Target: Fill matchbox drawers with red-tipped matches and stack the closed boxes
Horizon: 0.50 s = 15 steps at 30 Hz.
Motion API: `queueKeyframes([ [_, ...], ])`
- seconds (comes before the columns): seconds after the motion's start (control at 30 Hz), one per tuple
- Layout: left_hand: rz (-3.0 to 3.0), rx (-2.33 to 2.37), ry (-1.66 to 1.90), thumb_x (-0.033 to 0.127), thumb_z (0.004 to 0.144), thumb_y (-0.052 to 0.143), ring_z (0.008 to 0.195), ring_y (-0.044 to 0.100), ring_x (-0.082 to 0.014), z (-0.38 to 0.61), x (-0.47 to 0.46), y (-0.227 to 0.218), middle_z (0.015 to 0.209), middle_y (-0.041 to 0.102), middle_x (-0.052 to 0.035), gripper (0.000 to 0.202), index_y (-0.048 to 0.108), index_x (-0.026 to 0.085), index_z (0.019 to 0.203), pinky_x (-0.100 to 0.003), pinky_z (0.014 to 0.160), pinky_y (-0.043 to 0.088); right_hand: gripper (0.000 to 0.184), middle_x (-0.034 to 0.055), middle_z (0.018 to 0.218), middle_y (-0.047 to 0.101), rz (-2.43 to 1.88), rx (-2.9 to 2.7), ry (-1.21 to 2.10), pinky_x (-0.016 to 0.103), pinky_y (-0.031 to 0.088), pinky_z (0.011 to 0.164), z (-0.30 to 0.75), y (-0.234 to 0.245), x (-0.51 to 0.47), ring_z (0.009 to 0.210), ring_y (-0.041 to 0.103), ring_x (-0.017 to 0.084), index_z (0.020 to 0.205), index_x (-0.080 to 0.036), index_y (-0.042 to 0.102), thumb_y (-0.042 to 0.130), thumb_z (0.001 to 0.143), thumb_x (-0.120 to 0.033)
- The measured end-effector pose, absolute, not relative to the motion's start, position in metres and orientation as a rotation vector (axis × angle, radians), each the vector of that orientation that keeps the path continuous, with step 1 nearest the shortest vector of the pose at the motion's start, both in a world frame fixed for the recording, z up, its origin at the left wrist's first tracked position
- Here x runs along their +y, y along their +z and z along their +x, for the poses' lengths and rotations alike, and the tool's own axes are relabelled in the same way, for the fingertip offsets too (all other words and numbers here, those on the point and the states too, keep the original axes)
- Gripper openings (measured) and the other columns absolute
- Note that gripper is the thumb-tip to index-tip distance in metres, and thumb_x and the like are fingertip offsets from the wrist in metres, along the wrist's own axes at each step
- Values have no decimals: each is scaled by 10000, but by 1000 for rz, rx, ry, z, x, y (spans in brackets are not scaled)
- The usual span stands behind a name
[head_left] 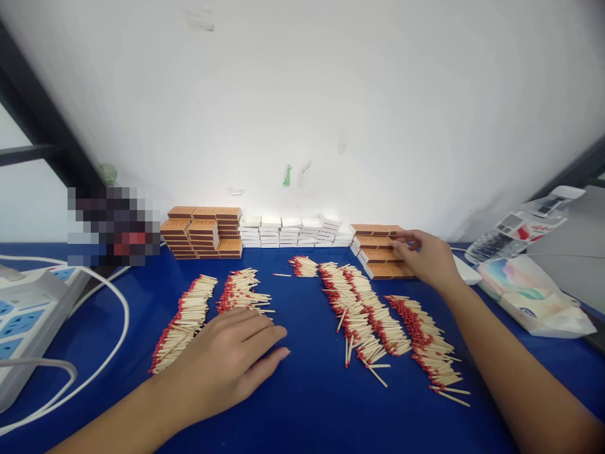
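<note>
My right hand [428, 257] is at the stepped rows of orange-brown matchboxes [380, 241] on the right. Its thumb and index finger close around the end of a matchbox in one of the upper rows. My left hand [236, 353] rests loosely, palm down, low over the blue table, with its thumb apart from the bent fingers and nothing visible in it. Just beyond it lies a bank of red-tipped matches [241, 290], partly covered by the hand. Another row of matches [189, 315] runs along its left side.
Long match rows [354, 309] and a further heap of matches [430, 343] cover the right middle. White match trays [281, 232] and stacked matchboxes [203, 233] line the wall. A power strip [28, 321] with cables stands left; a bottle [524, 224] and tissue pack [534, 296] right.
</note>
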<state>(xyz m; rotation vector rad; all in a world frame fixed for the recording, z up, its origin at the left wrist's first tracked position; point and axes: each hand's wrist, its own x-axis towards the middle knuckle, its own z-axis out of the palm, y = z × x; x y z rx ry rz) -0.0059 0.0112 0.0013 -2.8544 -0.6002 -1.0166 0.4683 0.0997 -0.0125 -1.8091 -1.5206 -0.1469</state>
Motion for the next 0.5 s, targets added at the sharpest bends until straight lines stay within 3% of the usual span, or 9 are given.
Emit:
queueKeyframes([
  [0.13, -2863, -591, -1003, 244, 1109, 615, 836, 787, -190, -6, 12, 2, 950, 801, -27, 121, 710, 198, 1168, -345, 832, 664, 260, 126, 1041, 827, -1685, -1613, -258, 490, 570, 906, 434, 1, 91, 881, 721, 304, 1048, -233, 797, 672, 933, -428],
  [0.27, -2899, -607, -927, 191, 1124, 555, 755, 747, -168, -6, 13, 6, 849, 754, -11, 172, 700, 204, 1033, -312, 766, 639, 250, 115, 967, 791, -1473, -1879, -304, 487, 552, 912, 386, 18, 98, 946, 696, 316, 1006, -247, 808, 636, 1007, -428],
  [0.4, -2879, -593, -918, 165, 1128, 510, 808, 769, -177, -8, 14, 7, 882, 776, -24, 212, 717, 212, 1132, -320, 809, 656, 280, 129, 999, 754, -1450, -1997, -326, 509, 540, 908, 356, 30, 129, 1034, 663, 351, 1135, -231, 803, 622, 1028, -416],
  [0.5, -2826, -614, -989, 186, 1122, 541, 819, 772, -180, -9, 18, 5, 896, 785, -27, 187, 726, 213, 1110, -332, 812, 659, 263, 148, 1016, 733, -1459, -2030, -304, 528, 533, 926, 349, 35, 153, 1063, 643, 363, 1056, -218, 808, 621, 1034, -402],
])
